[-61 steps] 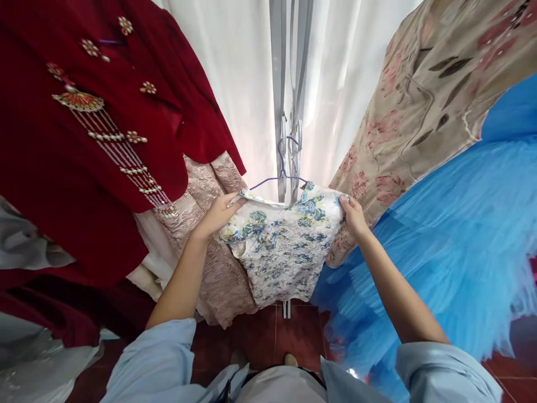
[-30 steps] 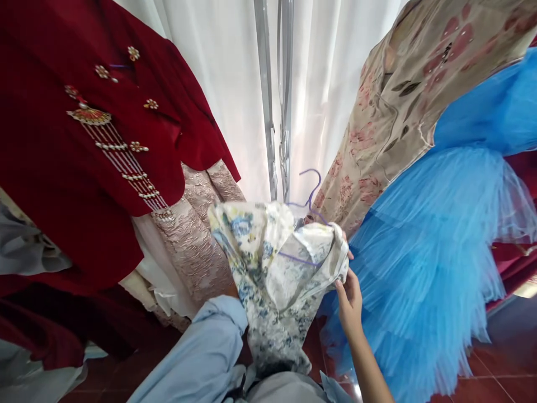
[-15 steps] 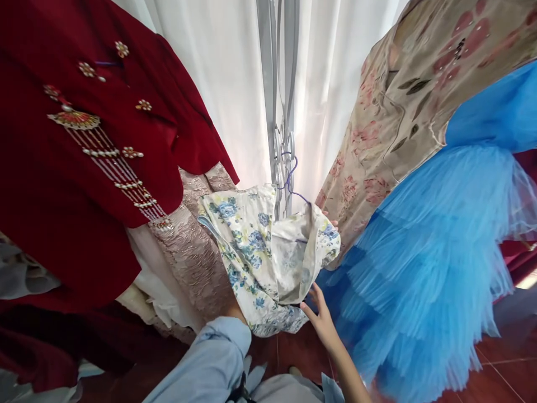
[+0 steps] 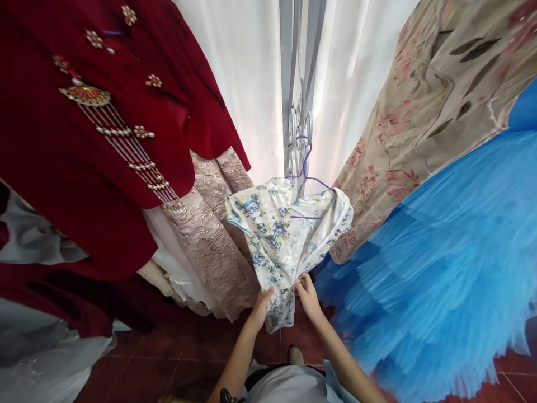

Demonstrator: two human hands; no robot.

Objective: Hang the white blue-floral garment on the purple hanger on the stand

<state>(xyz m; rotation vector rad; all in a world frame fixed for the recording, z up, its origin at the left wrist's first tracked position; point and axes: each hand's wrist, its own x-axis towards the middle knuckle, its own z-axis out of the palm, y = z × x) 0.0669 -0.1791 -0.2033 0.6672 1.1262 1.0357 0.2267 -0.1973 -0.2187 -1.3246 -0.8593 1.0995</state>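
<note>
Two hands on one garment: left hand (image 4: 262, 305) and right hand (image 4: 307, 294) sit side by side at 6 o'clock, both pinching the lower part of the blue-floral dress (image 4: 280, 235). Each grip is closed on fabric, fingertips gathering the two edges toward the centre line.

Dress hangs dead centre on one purple hanger (image 4: 305, 170), hooked on the grey rack post (image 4: 298, 84) at 12 o'clock. Its top edge is folded open and the pale lining shows.

To do this well, I'd judge: keep both pinches level, pull straight down and light so the hanger hook stays seated, and keep the edges matched.

Count, near to far:
- 1 red tiled floor (image 4: 188, 358)
- 1 blue tulle dress (image 4: 440, 268), 3 to 4 o'clock
- 1 pink brocade dress (image 4: 210, 235), 9 o'clock, just beside the floral one
- 1 dark red beaded garment (image 4: 104, 140), 10 o'clock
- 1 beige rose-print dress (image 4: 419, 112), 2 o'clock
- 1 white curtain (image 4: 247, 84) behind the post
</note>
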